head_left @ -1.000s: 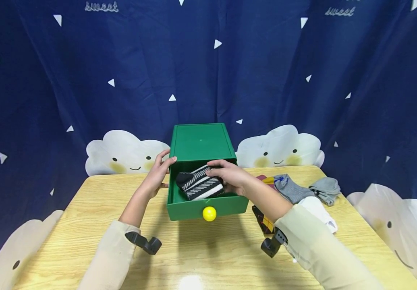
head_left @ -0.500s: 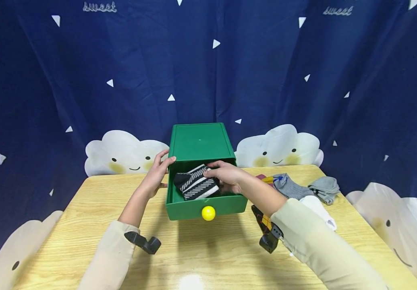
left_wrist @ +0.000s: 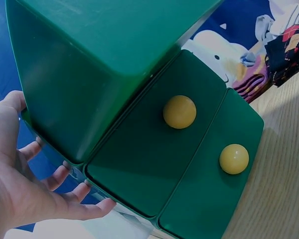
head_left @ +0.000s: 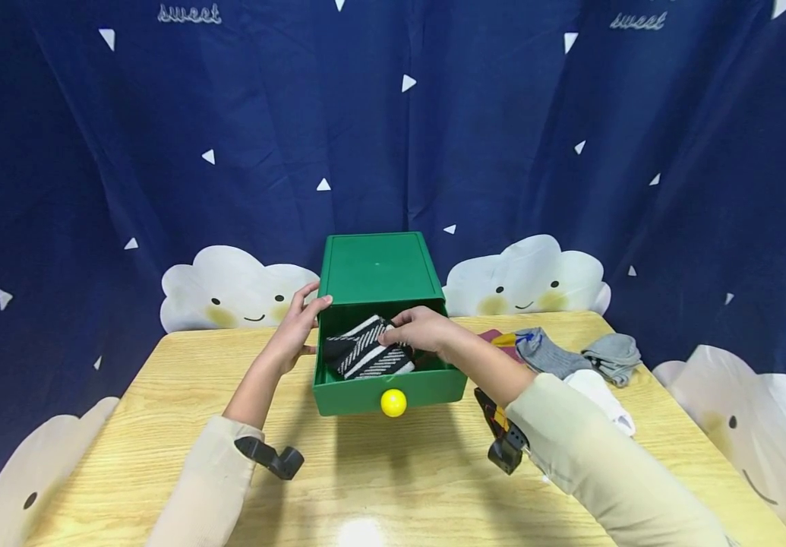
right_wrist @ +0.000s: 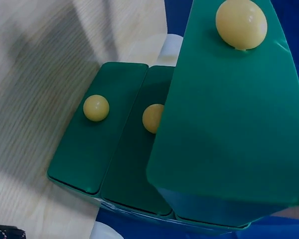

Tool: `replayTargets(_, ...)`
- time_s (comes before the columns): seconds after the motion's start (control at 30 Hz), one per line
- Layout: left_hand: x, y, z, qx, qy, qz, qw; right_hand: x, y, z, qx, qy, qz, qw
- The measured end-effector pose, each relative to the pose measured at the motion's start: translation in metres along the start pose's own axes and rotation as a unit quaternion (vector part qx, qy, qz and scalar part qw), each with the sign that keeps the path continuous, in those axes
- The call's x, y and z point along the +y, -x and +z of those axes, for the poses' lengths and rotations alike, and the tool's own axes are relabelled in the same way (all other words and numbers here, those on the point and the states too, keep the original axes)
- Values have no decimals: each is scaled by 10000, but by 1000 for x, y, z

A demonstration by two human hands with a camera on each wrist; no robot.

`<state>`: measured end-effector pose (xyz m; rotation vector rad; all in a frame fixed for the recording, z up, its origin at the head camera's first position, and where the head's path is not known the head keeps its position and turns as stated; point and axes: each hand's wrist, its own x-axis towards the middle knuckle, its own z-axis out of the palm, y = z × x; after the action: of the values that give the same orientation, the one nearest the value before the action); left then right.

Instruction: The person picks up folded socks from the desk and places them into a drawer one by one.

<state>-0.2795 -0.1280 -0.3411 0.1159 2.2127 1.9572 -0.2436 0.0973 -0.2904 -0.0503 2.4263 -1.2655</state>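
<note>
A green drawer cabinet point(head_left: 377, 266) stands at the table's middle with its top drawer point(head_left: 427, 386) pulled out; a yellow knob point(head_left: 394, 403) sits on the drawer's front. Inside the drawer lies a black-and-white striped sock point(head_left: 364, 354). My right hand point(head_left: 415, 331) reaches over the drawer and pinches the sock's right end. My left hand point(head_left: 302, 319) rests with straight fingers against the cabinet's left side; the left wrist view shows that hand point(left_wrist: 40, 184) spread on the green wall point(left_wrist: 65, 89). The right wrist view shows the drawer front point(right_wrist: 229, 109) and knobs only, no hand.
Two lower drawers point(left_wrist: 189, 149) with yellow knobs stay pushed in. To the right on the wooden table point(head_left: 160, 395) lie grey socks point(head_left: 548, 354), a white sock point(head_left: 601, 396) and a dark patterned sock point(head_left: 494, 414). A blue curtain point(head_left: 160, 152) hangs behind.
My right hand has shifted the striped sock leftward and lower into the drawer. The left hand has stayed on the cabinet's side.
</note>
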Motion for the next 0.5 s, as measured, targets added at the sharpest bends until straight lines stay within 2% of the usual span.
replayTargets(0.07, 0, 0, 0, -1, 10, 21, 10000, 0, -1, 0, 65, 123, -58, 9999)
replayTargets(0.2, -1, 0, 0, -10, -1, 20, 10000, 1, -2, 1, 82, 18, -58, 9999)
replayTargets(0.5, -2, 0, -1, 10, -54, 29, 10000, -2, -10, 4, -14, -995, 297, 9946)
